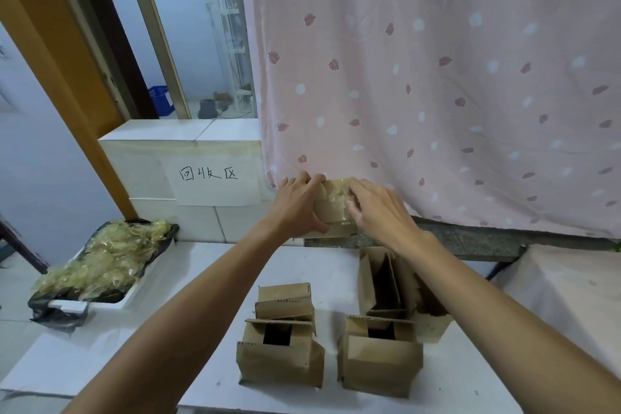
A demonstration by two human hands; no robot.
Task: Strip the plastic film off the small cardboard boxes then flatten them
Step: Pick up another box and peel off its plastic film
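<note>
I hold a small cardboard box wrapped in glossy film up in front of the pink curtain, above the table's far edge. My left hand grips its left side, thumb underneath and fingers curled over the top. My right hand lies over its right side, fingertips pinching at the crinkled film on top. Several stripped open boxes stand on the white table below: one at front centre, one at front right, one behind them, and a taller open one.
A white tray lined with black plastic holds a heap of stripped film at the table's left. A paper sign with handwriting hangs on the tiled wall. The pink curtain covers the back. A second white surface lies at the right.
</note>
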